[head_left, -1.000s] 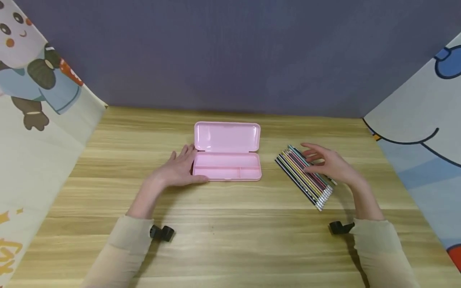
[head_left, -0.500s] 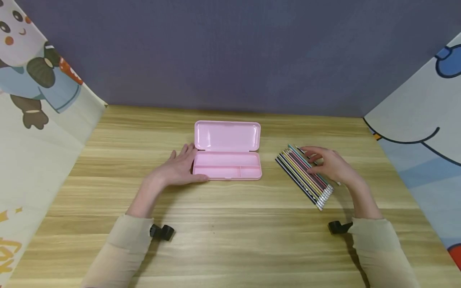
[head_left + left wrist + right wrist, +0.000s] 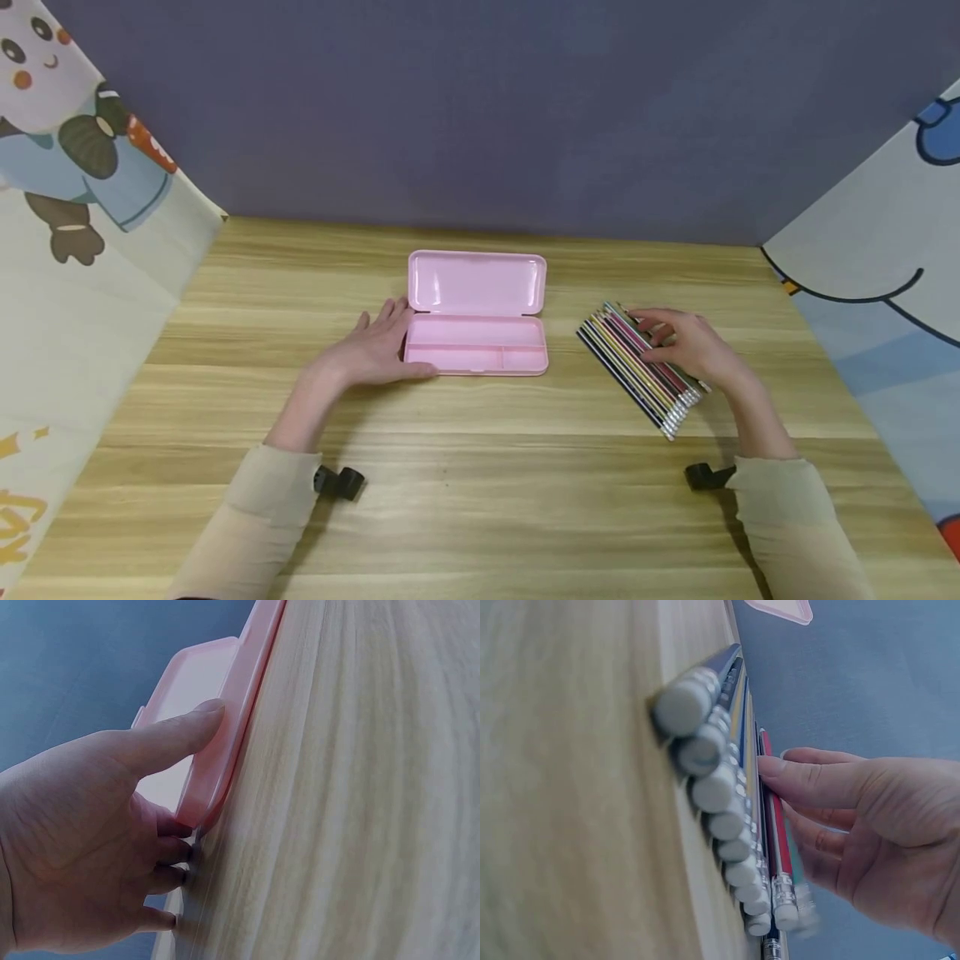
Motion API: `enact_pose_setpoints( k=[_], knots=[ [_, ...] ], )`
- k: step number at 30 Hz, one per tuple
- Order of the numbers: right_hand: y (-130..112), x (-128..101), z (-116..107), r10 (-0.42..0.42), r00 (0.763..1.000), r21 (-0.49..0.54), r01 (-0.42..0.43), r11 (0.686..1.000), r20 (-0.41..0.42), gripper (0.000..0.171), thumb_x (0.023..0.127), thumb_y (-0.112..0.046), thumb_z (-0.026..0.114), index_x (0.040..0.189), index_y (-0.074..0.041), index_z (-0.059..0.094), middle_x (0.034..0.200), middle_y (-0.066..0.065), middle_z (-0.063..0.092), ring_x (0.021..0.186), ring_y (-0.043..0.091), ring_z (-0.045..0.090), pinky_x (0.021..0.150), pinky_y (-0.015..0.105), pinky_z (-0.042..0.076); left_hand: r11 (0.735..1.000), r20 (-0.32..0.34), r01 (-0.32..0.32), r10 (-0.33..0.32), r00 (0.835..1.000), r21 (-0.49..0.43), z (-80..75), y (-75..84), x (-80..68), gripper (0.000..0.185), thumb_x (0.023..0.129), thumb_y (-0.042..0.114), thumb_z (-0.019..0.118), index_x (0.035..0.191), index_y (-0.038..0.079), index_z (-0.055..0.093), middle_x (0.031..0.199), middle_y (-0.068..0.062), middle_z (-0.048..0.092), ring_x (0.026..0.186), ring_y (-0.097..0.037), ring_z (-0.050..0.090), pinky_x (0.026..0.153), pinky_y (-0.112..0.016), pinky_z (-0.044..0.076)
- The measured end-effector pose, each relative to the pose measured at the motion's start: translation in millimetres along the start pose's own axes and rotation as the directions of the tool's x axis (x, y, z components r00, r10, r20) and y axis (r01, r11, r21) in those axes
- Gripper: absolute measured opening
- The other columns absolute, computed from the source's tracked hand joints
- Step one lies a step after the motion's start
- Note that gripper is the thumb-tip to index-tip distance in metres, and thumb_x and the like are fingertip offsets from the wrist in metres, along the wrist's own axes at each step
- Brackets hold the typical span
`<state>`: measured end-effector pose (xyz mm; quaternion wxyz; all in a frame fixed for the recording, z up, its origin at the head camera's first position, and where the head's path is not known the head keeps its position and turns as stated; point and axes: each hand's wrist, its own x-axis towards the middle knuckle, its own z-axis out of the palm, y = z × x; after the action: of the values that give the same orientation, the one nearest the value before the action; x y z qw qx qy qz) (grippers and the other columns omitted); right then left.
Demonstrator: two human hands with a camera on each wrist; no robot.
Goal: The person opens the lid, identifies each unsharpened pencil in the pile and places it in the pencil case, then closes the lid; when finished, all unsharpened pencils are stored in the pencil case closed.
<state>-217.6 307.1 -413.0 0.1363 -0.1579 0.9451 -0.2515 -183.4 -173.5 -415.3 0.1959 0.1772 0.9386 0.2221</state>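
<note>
Pencils (image 3: 639, 370) lie in a row near table (image 3: 480, 517) right edge, right hand (image 3: 686, 346) resting on them. Left hand (image 3: 375, 350) flat vs. open pink case (image 3: 476, 312), mid-table.
L wrist: thumb (image 3: 176, 735) on case rim (image 3: 225, 735), fingers relaxed.
R wrist: thumb (image 3: 810, 784) presses red pencil (image 3: 776, 832), no grip.

Open pink pencil case (image 3: 477, 321) lies left of fanned pencils (image 3: 639, 369).

— Any writing to read here?
— Only a fragment: orange letters on the cartoon cloth (image 3: 15, 533) at the lower left of the head view, cut by the frame edge, unreadable.
— On the pink pencil case (image 3: 476, 312) or pencils (image 3: 641, 371)?
— No legible print.
</note>
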Motion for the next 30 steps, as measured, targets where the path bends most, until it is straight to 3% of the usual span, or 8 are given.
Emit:
enact_pose_setpoints(
  k=[5, 10, 13, 17, 20, 25, 28, 30],
  knots=[
    [0.1, -1.4, -0.9, 0.0, 1.0, -0.016, 0.0, 1.0, -0.013, 0.067, 0.091, -0.006, 0.077, 0.152, -0.006, 0.049, 0.127, 0.021, 0.065, 0.104, 0.033, 0.068, 0.08, 0.04, 0.058, 1.0, 0.002, 0.001, -0.001, 1.0, -0.002, -0.1, 0.2, 1.0, 0.113, 0.093, 0.059, 0.065, 0.165, 0.004, -0.002, 0.174, -0.019, -0.005, 0.161, -0.041, -0.006, 0.128, -0.067, -0.002],
    [-0.9, -3.5, -1.8, -0.008, 0.999, -0.006, 0.007, 1.0, -0.042, 0.061, 0.093, -0.007, 0.074, 0.15, -0.005, 0.052, 0.124, 0.023, 0.066, 0.103, 0.035, 0.068, 0.08, 0.041, 0.059, 1.0, 0.004, 0.002, -0.001, 1.0, -0.006, -0.2, 0.4, 0.6, 0.113, 0.093, 0.059, 0.065, 0.165, 0.004, -0.002, 0.174, -0.019, -0.005, 0.161, -0.041, -0.006, 0.128, -0.067, -0.002],
    [-2.0, -5.3, -3.1, -0.003, 0.996, 0.004, 0.003, 1.0, -0.086, 0.057, 0.095, -0.011, 0.073, 0.149, -0.006, 0.054, 0.124, 0.024, 0.067, 0.104, 0.037, 0.069, 0.08, 0.04, 0.058, 1.0, 0.005, 0.002, -0.002, 1.0, -0.006, -0.7, 1.1, 0.0, 0.113, 0.093, 0.059, 0.065, 0.165, 0.004, -0.003, 0.174, -0.019, -0.006, 0.161, -0.041, -0.006, 0.128, -0.067, -0.002],
    [-4.2, -6.7, -4.3, -0.017, 0.981, 0.01, 0.019, 1.0, -0.195, 0.052, 0.095, -0.012, 0.074, 0.144, -0.005, 0.059, 0.119, 0.023, 0.07, 0.099, 0.036, 0.07, 0.072, 0.028, 0.057, 1.0, -0.001, -0.005, 0.005, 1.0, -0.002, -0.3, 1.5, 0.6, 0.114, 0.093, 0.06, 0.065, 0.165, 0.004, -0.003, 0.174, -0.019, -0.005, 0.161, -0.042, -0.005, 0.128, -0.067, -0.002],
    [-7.8, -3.9, -4.0, -0.053, 0.956, 0.011, 0.059, 0.998, -0.29, 0.045, 0.095, -0.008, 0.073, 0.139, -0.004, 0.064, 0.112, 0.021, 0.073, 0.093, 0.023, 0.07, 0.068, 0.016, 0.053, 1.0, -0.004, -0.011, 0.011, 1.0, -0.005, 0.4, 1.2, 1.0, 0.114, 0.093, 0.06, 0.065, 0.165, 0.004, -0.003, 0.174, -0.02, -0.004, 0.161, -0.042, -0.005, 0.128, -0.067, -0.001],
    [-28.7, 7.7, -5.9, -0.058, 0.927, 0.068, 0.09, 0.994, -0.371, 0.042, 0.097, -0.01, 0.071, 0.138, -0.006, 0.065, 0.106, 0.019, 0.074, 0.085, -0.01, 0.06, 0.066, 0.01, 0.05, 1.0, -0.004, -0.008, 0.008, 1.0, -0.011, -0.9, 0.3, 1.1, 0.116, 0.092, 0.06, 0.066, 0.165, 0.005, -0.005, 0.173, -0.02, -0.005, 0.161, -0.042, -0.006, 0.128, -0.067, -0.003],
    [-48.7, 15.0, -6.4, -0.044, 0.921, 0.131, 0.102, 0.986, -0.386, 0.044, 0.096, -0.012, 0.072, 0.139, -0.01, 0.065, 0.107, 0.017, 0.074, 0.083, -0.014, 0.061, 0.067, 0.01, 0.051, 1.0, -0.004, -0.006, 0.006, 1.0, -0.011, -1.5, 0.2, 1.7, 0.116, 0.092, 0.06, 0.066, 0.165, 0.005, -0.004, 0.174, -0.019, -0.005, 0.161, -0.042, -0.007, 0.128, -0.067, -0.003],
    [-62.1, 20.8, -4.4, -0.057, 0.917, 0.185, 0.14, 0.973, -0.395, 0.044, 0.096, -0.011, 0.072, 0.14, -0.01, 0.065, 0.105, 0.018, 0.073, 0.081, -0.007, 0.066, 0.066, 0.013, 0.054, 1.0, -0.002, -0.005, 0.005, 1.0, -0.007, -1.0, 0.0, 2.0, 0.116, 0.092, 0.061, 0.066, 0.165, 0.005, -0.004, 0.173, -0.02, -0.005, 0.161, -0.042, -0.006, 0.128, -0.067, -0.002]
  ],
)
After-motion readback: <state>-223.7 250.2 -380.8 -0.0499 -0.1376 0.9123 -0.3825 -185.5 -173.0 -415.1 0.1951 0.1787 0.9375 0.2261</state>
